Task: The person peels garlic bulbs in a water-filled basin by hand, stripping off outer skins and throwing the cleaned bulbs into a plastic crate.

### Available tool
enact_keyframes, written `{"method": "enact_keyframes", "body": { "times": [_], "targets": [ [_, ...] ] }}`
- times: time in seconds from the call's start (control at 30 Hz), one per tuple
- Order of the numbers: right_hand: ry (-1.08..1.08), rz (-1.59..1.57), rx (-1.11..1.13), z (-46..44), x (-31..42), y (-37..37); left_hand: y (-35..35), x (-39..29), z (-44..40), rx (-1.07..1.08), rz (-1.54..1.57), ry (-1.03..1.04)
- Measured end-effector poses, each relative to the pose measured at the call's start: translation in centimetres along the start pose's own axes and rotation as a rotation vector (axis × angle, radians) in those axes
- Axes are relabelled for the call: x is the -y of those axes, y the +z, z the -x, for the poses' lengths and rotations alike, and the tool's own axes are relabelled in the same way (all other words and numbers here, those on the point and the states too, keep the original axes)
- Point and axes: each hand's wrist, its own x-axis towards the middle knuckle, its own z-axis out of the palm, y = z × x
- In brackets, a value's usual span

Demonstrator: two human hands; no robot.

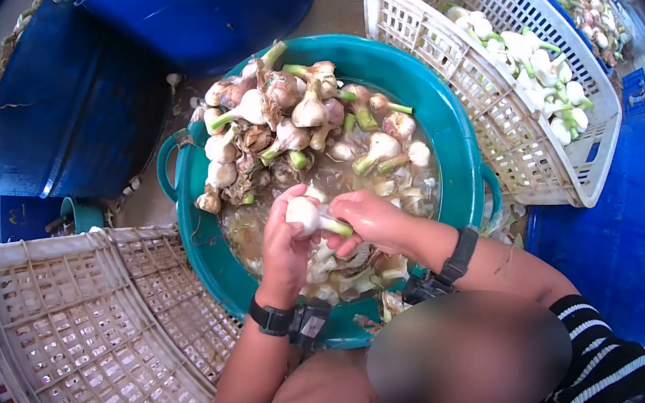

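Note:
My left hand (284, 234) is closed around a white garlic bulb (304, 215) with a short green stem. At the stem side, my right hand (361, 219) has its fingers bent and pressed together on the stalk or its loose skin; which of the two is hidden. Both hands are above a green tub (454, 125) of murky water with peeled skins floating in it. Heaped at the tub's far side are several unpeeled garlic bulbs (310, 112), brownish and purple, with cut stems.
A white plastic crate (478, 94) at the upper right holds several peeled white bulbs (544, 69). Another crate (72, 329) stands at the left. Blue barrels (62, 113) are behind the tub, and a blue surface (609, 239) lies at the right.

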Motion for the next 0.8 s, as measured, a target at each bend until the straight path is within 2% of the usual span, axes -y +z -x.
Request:
{"method": "enact_keyframes", "body": {
  "times": [0.03,0.07,0.1,0.13,0.17,0.23,0.27,0.3,0.33,0.37,0.43,0.47,0.5,0.53,0.57,0.6,0.63,0.67,0.7,0.77,0.8],
  "targets": [
    [0.004,0.002,-0.002,0.1,0.0,-0.1,-0.1,0.0,-0.1,0.035,-0.022,0.017],
    [-0.137,0.247,0.004,0.4,0.1,-0.2,-0.9,0.0,-0.5,0.125,-0.053,0.010],
    [-0.280,0.492,0.010,0.6,0.2,-0.3,-1.0,-0.1,-0.5,0.129,-0.051,0.007],
    [-0.536,0.696,-0.002,0.4,-0.5,-0.8,-0.9,-0.5,-0.5,0.114,-0.370,-0.088],
    [-0.537,0.694,-0.007,0.0,-1.1,-1.1,-0.8,-0.7,-0.6,0.098,-0.689,-0.182],
    [-0.771,0.741,-0.181,-0.3,-1.5,-1.2,-0.7,-0.6,0.0,0.148,-0.623,-0.219],
    [-0.770,0.740,-0.183,-0.3,-1.1,-1.2,-0.3,-0.5,0.5,0.169,-0.810,0.065],
    [-0.434,0.484,-0.143,-0.3,-0.4,-1.4,0.2,-0.5,1.0,0.188,-0.986,0.355],
    [-0.103,0.226,-0.100,-0.2,0.2,-1.5,0.9,-0.8,1.4,0.121,-1.012,0.407],
    [-0.105,0.226,-0.102,-0.2,0.1,-1.6,0.7,-0.8,1.3,0.123,-1.011,0.409],
    [0.003,0.010,-0.059,-0.3,0.0,-1.7,0.1,-0.7,0.7,0.261,-1.492,0.859],
    [0.004,0.010,-0.059,-0.2,-0.1,-1.6,0.2,-0.5,0.6,0.275,-1.469,0.834],
    [-0.069,-0.128,-0.008,0.1,-0.1,-1.5,0.2,-0.4,0.5,0.274,-1.469,0.832],
    [-0.142,-0.267,0.044,0.4,0.0,-1.4,0.0,-0.3,0.4,0.191,-1.247,0.712],
    [-0.143,-0.267,0.046,0.7,0.0,-1.3,-0.2,-0.2,0.2,0.111,-1.026,0.594],
    [-0.335,-0.050,0.105,1.1,0.0,-1.3,-1.4,1.3,0.0,0.045,-0.694,0.449],
    [-0.524,0.169,0.164,1.4,-0.2,-1.4,-1.4,1.0,-0.1,0.042,-0.699,0.452],
    [-0.550,0.400,0.179,1.6,-1.1,-1.6,-1.4,0.6,-0.1,-0.084,-0.287,0.298],
    [-0.554,0.400,0.184,1.8,-1.7,-1.9,-1.4,0.3,-0.2,-0.202,0.125,0.141],
    [-0.837,1.237,0.260,2.5,-2.1,-2.0,-2.1,-0.1,-0.2,-0.193,0.135,0.164],
    [-0.819,1.386,0.100,3.1,-2.2,-2.1,-2.3,-0.3,-0.1,-0.194,0.061,0.156]
  ]
}}
